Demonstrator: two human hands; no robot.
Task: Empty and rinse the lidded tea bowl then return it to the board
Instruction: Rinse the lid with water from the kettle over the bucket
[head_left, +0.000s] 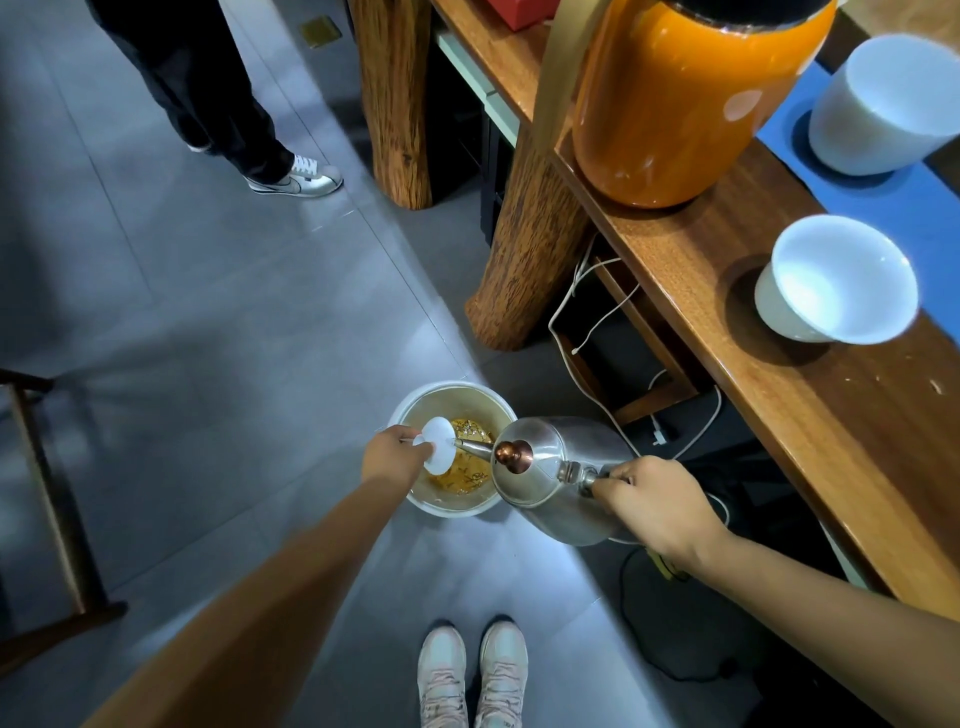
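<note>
At lower centre, the left hand (390, 457) is holding the white lid (439, 446) over the waste bucket (415, 402) so runoff is falling inside, while the right hand (655, 506) is gripping the kettle (556, 480) handle, tilting its spout toward the lid.

The scene is dim overall, with cool bluish light on the grey floor (208, 291). A brighter patch falls on the tiles beside the bucket (452, 447) and below the kettle (561, 478), whose steel shows soft glare. The white bowl (836, 280) on the desk (727, 364) casts a dark shadow to its left. Wide-angle distortion bends the desk edge and stretches the forearms. The corners look soft, and the orange jug (675, 104) carries a pale reflection.
</note>
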